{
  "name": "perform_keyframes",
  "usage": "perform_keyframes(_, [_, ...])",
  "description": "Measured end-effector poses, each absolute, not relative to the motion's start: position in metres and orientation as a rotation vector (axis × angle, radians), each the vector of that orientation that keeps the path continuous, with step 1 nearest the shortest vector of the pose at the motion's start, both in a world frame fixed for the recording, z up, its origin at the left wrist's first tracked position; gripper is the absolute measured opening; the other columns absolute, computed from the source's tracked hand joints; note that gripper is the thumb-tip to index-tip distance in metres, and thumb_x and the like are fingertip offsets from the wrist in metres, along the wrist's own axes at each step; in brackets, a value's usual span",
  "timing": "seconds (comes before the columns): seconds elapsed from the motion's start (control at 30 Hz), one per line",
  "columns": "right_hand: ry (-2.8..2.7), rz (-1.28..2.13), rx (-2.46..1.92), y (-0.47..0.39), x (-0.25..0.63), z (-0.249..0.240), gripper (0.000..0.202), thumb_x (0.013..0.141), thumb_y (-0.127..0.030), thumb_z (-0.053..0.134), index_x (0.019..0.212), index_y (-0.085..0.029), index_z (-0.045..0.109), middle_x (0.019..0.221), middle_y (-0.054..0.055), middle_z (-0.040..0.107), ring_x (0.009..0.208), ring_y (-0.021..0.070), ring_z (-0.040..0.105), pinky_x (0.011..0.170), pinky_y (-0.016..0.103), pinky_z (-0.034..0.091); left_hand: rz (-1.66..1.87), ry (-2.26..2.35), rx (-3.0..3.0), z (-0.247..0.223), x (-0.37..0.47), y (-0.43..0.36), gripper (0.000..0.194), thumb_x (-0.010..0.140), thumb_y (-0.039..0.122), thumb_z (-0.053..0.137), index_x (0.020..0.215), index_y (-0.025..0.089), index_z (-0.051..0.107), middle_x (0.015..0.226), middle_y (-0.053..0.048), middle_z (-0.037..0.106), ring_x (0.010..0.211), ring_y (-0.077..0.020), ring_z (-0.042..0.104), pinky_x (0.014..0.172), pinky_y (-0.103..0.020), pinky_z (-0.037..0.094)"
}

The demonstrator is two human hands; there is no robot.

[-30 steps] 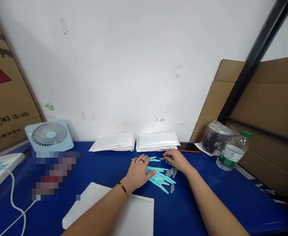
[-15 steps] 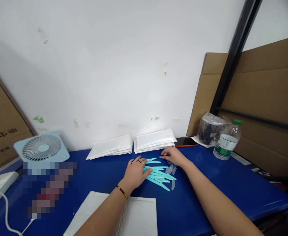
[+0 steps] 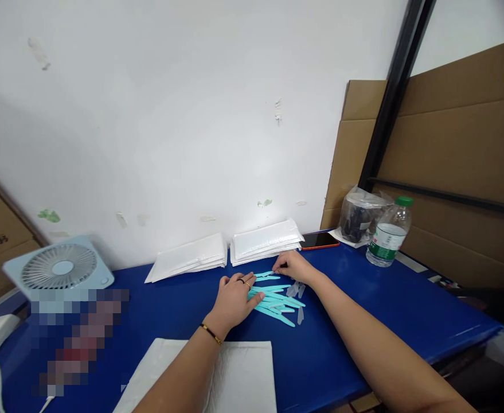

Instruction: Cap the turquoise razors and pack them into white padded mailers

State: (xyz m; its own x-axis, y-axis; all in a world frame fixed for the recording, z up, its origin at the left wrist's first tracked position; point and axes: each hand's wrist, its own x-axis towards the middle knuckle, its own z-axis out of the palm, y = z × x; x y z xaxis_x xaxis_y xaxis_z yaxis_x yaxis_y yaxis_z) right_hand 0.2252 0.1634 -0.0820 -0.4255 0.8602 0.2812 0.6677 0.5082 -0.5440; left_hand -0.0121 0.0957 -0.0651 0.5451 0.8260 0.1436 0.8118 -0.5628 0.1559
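Several turquoise eyebrow razors [image 3: 275,301] lie fanned out on the blue table, their tapered ends pointing right. My left hand [image 3: 234,298] rests palm down over their left ends, fingers extended and thumb apart. At the far side of the pile, my right hand [image 3: 293,268] is closed in a pinch, with what looks like a small clear plastic cap at its fingertips. The pinch is at the right tip of the farthest razors [image 3: 265,276]. More translucent caps [image 3: 295,289] lie below that hand, and a single cap [image 3: 300,315] sits nearer to me.
Two stacks of white padded envelopes, left [image 3: 191,256] and right [image 3: 266,241], lie by the wall. Another envelope [image 3: 247,373] is under my left forearm. A phone [image 3: 320,241], a bagged dark item [image 3: 357,221] and a water bottle [image 3: 389,235] stand right; a fan [image 3: 62,268] is left.
My right hand has moved slightly left, from beside the loose caps to the tips of the far razors. My left hand stays on the pile. The camera view has shifted a little.
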Motion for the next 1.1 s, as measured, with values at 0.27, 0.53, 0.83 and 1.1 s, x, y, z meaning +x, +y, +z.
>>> perform_keyframes(0.27, [-2.099, 0.513, -1.357, 0.163, 0.212, -0.086, 0.017, 0.065, -0.024, 0.070, 0.081, -0.018, 0.073, 0.070, 0.003, 0.069, 0.063, 0.0146, 0.061, 0.060, 0.023, 0.044, 0.291, 1.400, 2.694, -0.066, -0.011, 0.099, 0.054, 0.090, 0.056, 0.021, 0.130, 0.029, 0.044, 0.137, -0.003, 0.044, 0.124, -0.0255, 0.036, 0.097, -0.046, 0.026])
perform_keyframes(0.53, [-2.048, 0.464, -1.314, 0.157, 0.231, -0.068, 0.016, 0.071, -0.020, 0.063, 0.084, -0.019, 0.073, 0.080, 0.004, 0.071, 0.074, 0.0165, 0.063, 0.070, 0.025, 0.046, 0.314, 1.397, 2.706, -0.063, -0.011, 0.096, 0.052, 0.090, 0.055, 0.023, 0.131, 0.029, 0.043, 0.136, -0.005, 0.045, 0.123, -0.0252, 0.036, 0.097, -0.047, 0.024])
perform_keyframes(0.83, [-2.229, 0.463, -1.294, 0.148, 0.271, -0.065, 0.015, 0.068, -0.021, 0.065, 0.080, -0.019, 0.074, 0.080, 0.004, 0.068, 0.075, 0.0169, 0.061, 0.068, 0.024, 0.043, 0.367, 1.337, 2.738, -0.055, -0.007, 0.086, 0.051, 0.089, 0.056, 0.029, 0.122, 0.025, 0.052, 0.123, -0.008, 0.054, 0.114, -0.0248, 0.042, 0.093, -0.044, 0.026])
perform_keyframes(1.1, [-2.331, 0.491, -1.310, 0.148, 0.263, -0.064, 0.014, 0.064, -0.026, 0.070, 0.075, -0.019, 0.075, 0.075, 0.004, 0.068, 0.069, 0.0159, 0.061, 0.061, 0.022, 0.040, 0.365, 1.341, 2.750, -0.058, -0.008, 0.088, 0.054, 0.088, 0.057, 0.027, 0.122, 0.024, 0.052, 0.121, -0.008, 0.057, 0.113, -0.0246, 0.045, 0.091, -0.042, 0.026])
